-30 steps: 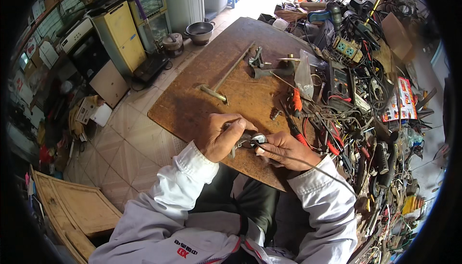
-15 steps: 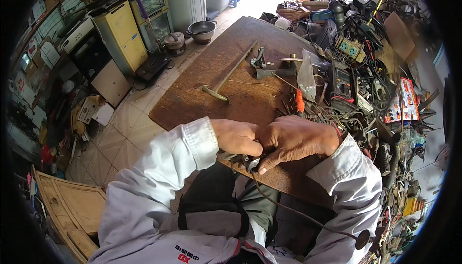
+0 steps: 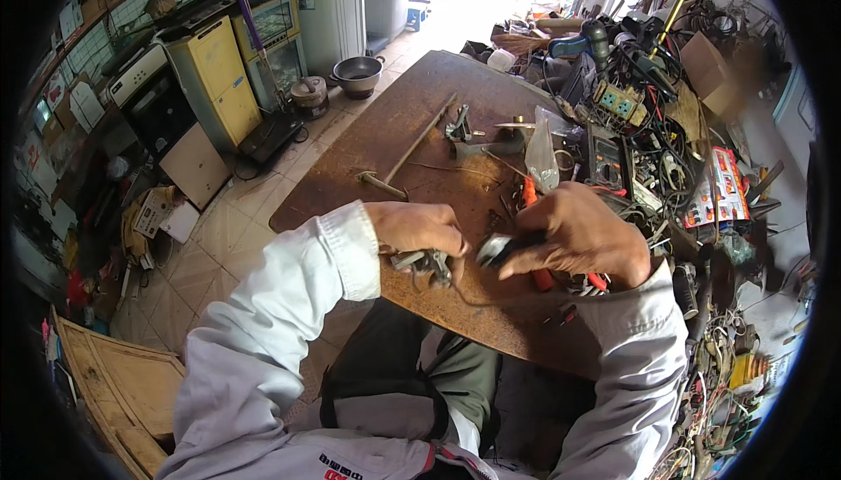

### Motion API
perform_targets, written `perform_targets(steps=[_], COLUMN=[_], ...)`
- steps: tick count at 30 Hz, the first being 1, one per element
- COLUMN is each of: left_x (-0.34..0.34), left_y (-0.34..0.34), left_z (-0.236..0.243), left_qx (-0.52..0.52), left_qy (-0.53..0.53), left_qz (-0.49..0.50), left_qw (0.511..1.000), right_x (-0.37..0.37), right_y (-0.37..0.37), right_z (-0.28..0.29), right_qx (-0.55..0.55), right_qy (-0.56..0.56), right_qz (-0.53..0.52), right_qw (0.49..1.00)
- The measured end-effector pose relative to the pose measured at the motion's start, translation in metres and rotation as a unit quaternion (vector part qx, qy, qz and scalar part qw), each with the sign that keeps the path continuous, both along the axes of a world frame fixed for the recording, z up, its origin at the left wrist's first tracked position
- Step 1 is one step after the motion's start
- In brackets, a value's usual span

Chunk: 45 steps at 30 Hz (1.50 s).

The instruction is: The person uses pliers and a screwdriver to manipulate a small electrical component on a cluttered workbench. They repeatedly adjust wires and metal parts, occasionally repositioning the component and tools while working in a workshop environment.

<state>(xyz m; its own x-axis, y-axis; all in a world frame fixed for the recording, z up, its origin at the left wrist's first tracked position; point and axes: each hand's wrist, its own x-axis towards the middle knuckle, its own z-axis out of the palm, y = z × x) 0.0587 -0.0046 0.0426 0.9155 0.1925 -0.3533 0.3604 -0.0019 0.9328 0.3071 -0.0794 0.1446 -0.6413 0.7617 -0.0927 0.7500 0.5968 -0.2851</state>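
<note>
My left hand (image 3: 419, 230) is closed around a small grey metal fitting (image 3: 429, 265) above the front edge of the wooden table. A thin cord (image 3: 499, 303) runs off it toward my right sleeve, blurred. To the right, my right hand (image 3: 574, 235) grips what looks like pliers (image 3: 497, 250), with a silver head and dark-and-red handles. The head points at the fitting, with a gap between them. My fingers cover much of both things. Just beyond my right hand is an orange-handled tool (image 3: 529, 191).
On the brown table (image 3: 333, 178) lie a hammer (image 3: 412, 151), metal parts (image 3: 458, 125), a dark pipe-like piece (image 3: 482, 149) and a plastic bag (image 3: 543, 156). Tangled wires, a multimeter (image 3: 604, 160) and a socket block (image 3: 618, 102) crowd the right side. A pan (image 3: 357, 75) stands on the floor.
My hands have moved apart. The right hand has shifted right and upward with the pliers, away from the fitting, and the cord has swung up. My left hand keeps the fitting.
</note>
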Motion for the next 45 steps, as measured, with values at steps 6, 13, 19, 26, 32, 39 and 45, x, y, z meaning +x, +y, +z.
perform_targets(steps=[6,13,19,26,32,39,45], left_x=[0.015,0.025,0.022,0.022,0.027,0.024,0.021], left_y=[-0.017,-0.013,-0.005,-0.021,-0.027,-0.025,-0.022], left_z=[-0.005,-0.033,-0.046,-0.027,-0.031,-0.031,-0.034], left_qx=[-0.041,0.076,0.179,0.389,0.458,0.435,0.413], left_qy=[-0.295,-0.244,-0.208,-0.101,-0.162,-0.157,-0.168], left_qz=[0.391,0.500,0.512,0.495,0.481,0.476,0.475], left_qw=[0.871,0.828,0.814,0.770,0.730,0.748,0.759], right_x=[0.015,-0.005,-0.021,-0.012,-0.014,-0.008,-0.005], right_y=[-0.010,-0.016,-0.025,-0.027,-0.019,-0.024,-0.026], right_z=[-0.061,-0.127,-0.127,-0.100,-0.115,-0.121,-0.120], right_qx=[-0.111,0.063,0.263,-0.056,-0.161,-0.213,-0.255], right_qy=[0.413,0.341,0.224,0.605,0.675,0.673,0.697], right_qz=[-0.209,-0.255,-0.264,-0.305,-0.276,-0.273,-0.208], right_qw=[0.879,0.903,0.900,0.733,0.665,0.654,0.637])
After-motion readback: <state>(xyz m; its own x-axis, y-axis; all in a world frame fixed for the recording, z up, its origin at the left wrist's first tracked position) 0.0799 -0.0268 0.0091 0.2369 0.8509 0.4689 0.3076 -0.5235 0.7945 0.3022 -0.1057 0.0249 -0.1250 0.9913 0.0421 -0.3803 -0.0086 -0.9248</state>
